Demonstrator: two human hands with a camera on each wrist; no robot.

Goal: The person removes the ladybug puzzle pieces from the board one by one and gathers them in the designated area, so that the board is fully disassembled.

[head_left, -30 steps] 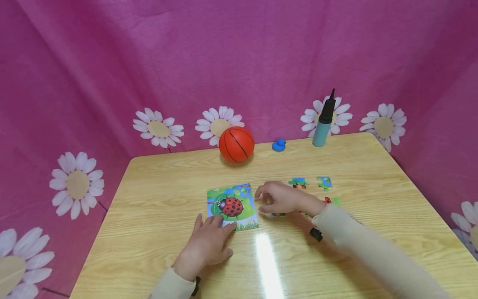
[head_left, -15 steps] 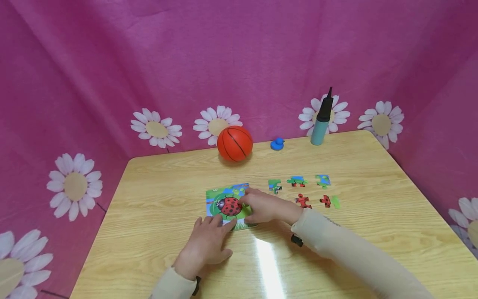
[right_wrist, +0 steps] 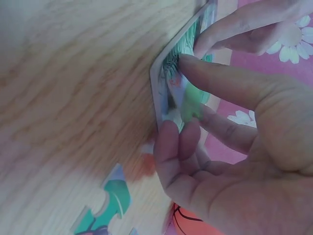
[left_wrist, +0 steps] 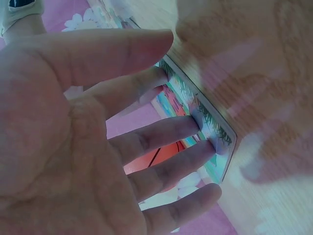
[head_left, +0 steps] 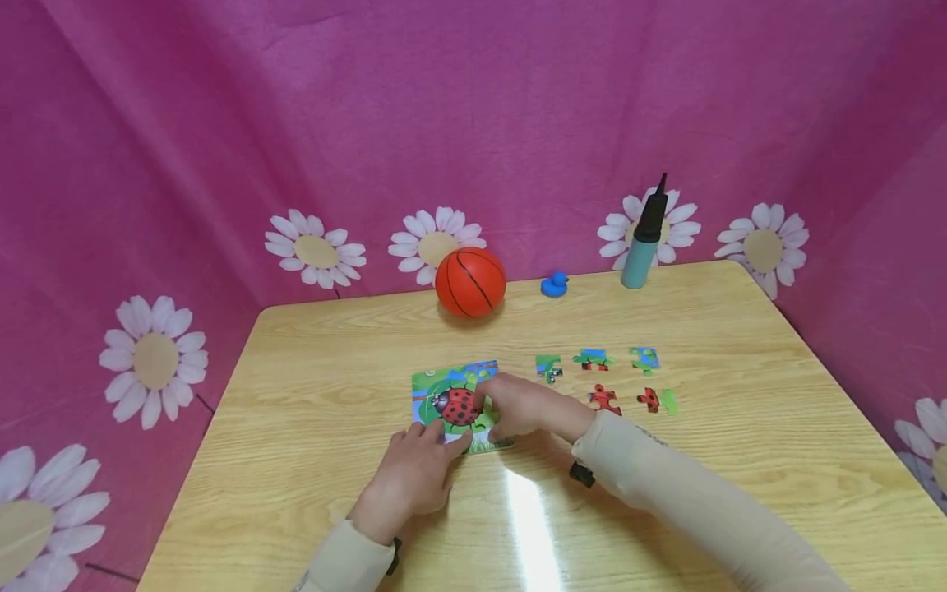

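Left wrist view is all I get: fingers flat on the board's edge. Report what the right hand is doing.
Observer: The right hand is on the right side of the board, pinching a green piece against it.
Operator: Count the pieces not yet in.
Observer: Five loose pieces lie on the table to the right of the board, in two rows.
Operator: Say what stands beyond them.
Observer: A blue duck and a pump, near the table's far edge.
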